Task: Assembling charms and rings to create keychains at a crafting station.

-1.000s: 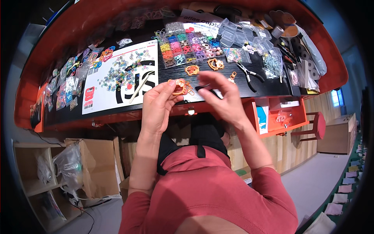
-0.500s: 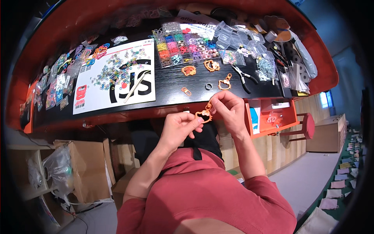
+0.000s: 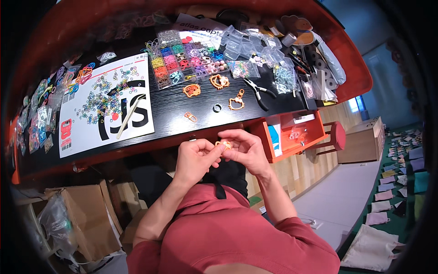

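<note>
In front of my body, just off the table's near edge, both hands hold an orange keychain [image 3: 226, 144] with a pale decoration; fingers cover most of it. My left hand [image 3: 195, 160] pinches its left side between thumb and fingers. My right hand [image 3: 250, 153] grips the right side, its thumb pressed against it. On the black table [image 3: 169, 128] beyond lie an orange cat-shaped frame with a clasp [image 3: 236, 103], two decorated orange charms, one red-filled [image 3: 192, 90] and one pale-trimmed [image 3: 219, 81], a small orange clasp [image 3: 190, 117] and a dark ring [image 3: 217, 108].
Black-handled pliers [image 3: 259, 94] lie at right, beside clear plastic boxes [image 3: 233, 45]. A compartment box [image 3: 157, 77] of coloured clasps stands behind. Many small rings and tweezers [image 3: 131, 116] rest on a white sheet [image 3: 82, 144]. An orange-red drawer [image 3: 299, 150] stands open at right.
My right hand has come down from the clasp end to the keychain's body. Both hands are now closer together, covering more of it. The view has shifted and tilted.
</note>
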`<state>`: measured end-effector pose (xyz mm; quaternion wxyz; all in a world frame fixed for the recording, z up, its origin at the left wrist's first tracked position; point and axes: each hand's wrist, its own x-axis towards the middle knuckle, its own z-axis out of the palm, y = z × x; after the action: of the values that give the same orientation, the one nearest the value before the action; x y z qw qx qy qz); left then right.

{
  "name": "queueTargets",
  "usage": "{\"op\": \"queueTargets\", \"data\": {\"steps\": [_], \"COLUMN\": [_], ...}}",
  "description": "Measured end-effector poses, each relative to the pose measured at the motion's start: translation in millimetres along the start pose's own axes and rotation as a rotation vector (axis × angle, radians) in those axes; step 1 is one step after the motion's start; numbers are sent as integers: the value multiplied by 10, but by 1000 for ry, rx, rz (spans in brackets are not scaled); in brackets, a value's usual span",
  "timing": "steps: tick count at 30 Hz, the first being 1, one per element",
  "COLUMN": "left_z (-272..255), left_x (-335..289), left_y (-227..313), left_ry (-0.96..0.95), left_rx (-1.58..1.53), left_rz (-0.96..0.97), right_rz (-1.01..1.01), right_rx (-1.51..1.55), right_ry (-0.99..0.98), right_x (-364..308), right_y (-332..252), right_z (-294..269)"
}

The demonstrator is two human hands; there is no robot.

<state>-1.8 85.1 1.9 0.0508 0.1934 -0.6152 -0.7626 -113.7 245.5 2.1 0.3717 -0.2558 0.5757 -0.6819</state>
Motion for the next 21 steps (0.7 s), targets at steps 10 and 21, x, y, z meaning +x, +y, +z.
{"op": "queueTargets", "data": {"steps": [10,21], "left_z": [201,182], "left_x": [117,-233], "left_y": [24,1049], "left_ry": [122,-272], "left_rx": [-82,-419], "left_rz": [129,41], "right_rz": [-180,-477], "right_rx": [-202,-616], "right_ry": [297,518], "right_x": [225,647], "right_y": [-243,-339], "right_z": [-357,-723]}}
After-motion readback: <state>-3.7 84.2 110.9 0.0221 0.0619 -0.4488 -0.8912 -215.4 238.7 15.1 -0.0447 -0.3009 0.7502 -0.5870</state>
